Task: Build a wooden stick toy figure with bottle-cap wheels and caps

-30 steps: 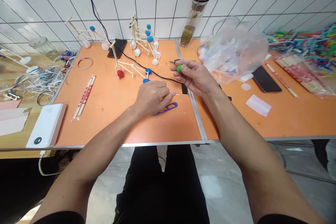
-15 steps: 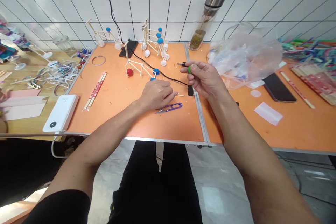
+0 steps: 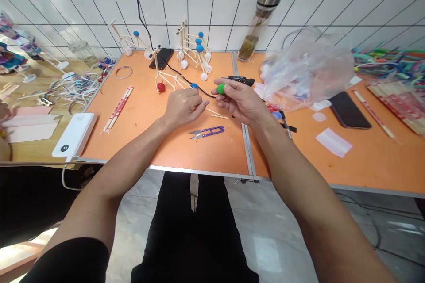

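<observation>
My left hand [image 3: 184,107] is closed at the near side of a small stick model [image 3: 173,80] with a red ball [image 3: 161,87] and a blue ball [image 3: 194,86]. Its fingertips are hidden behind the hand, around the model's near end. My right hand [image 3: 241,101] pinches a green ball [image 3: 221,89] between thumb and fingers, just right of the model. Directly behind that hand lies a black pen-like tool [image 3: 244,80]. Purple thread snips [image 3: 207,132] rest below the hands, with several short loose sticks [image 3: 217,115] above them.
More stick models [image 3: 194,48] with blue and white balls stand at the back, beside a black phone [image 3: 162,58]. A tea bottle [image 3: 254,31] and plastic bag [image 3: 305,70] sit right. Left are wrapped chopsticks [image 3: 118,109] and a white power bank [image 3: 75,135]. A black cable crosses the table.
My right hand has moved left with the green ball, towards the model. My left hand has shifted left too, uncovering the snips' blades and the loose sticks. The view has shifted slightly.
</observation>
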Demonstrator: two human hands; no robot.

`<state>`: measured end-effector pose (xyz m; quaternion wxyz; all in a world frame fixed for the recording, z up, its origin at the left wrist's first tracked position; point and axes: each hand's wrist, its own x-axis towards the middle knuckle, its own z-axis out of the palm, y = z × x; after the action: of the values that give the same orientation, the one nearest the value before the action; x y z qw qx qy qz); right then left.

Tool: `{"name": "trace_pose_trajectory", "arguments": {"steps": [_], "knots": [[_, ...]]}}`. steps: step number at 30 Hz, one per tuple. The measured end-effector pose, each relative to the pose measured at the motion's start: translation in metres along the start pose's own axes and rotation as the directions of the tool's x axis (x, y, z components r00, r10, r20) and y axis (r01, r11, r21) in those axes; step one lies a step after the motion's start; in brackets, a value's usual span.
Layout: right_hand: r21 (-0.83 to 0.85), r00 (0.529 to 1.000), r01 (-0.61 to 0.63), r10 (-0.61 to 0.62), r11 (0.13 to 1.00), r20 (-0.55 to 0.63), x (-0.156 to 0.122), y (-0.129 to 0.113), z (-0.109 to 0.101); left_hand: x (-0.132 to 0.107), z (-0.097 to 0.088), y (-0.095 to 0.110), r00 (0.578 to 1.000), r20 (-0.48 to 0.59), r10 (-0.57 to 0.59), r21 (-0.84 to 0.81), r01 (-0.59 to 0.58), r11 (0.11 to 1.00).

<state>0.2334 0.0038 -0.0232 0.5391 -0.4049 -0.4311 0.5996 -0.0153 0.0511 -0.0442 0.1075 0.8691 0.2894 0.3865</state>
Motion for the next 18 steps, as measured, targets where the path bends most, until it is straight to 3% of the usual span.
{"name": "trace_pose_trajectory", "arguments": {"steps": [4,8,13,18], "knots": [[-0.006,0.996,0.091,-0.091,0.996,0.012,0.001,0.004,-0.003,-0.001,-0.001,-0.001,0.996,-0.062,-0.06,-0.011,0.06,0.998],[-0.178,0.977,0.205,-0.212,0.963,-0.026,-0.002,0.006,0.002,0.001,-0.001,-0.002,0.967,-0.128,-0.221,-0.207,0.192,0.959],[-0.386,0.924,0.33,-0.379,0.862,-0.056,-0.007,0.009,0.012,0.007,0.002,0.001,0.9,-0.03,-0.435,-0.585,0.337,0.738],[-0.526,0.871,0.425,-0.492,0.736,0.016,-0.014,0.012,0.016,0.009,0.002,0.011,0.861,0.18,-0.475,-0.744,0.435,0.507]]}}
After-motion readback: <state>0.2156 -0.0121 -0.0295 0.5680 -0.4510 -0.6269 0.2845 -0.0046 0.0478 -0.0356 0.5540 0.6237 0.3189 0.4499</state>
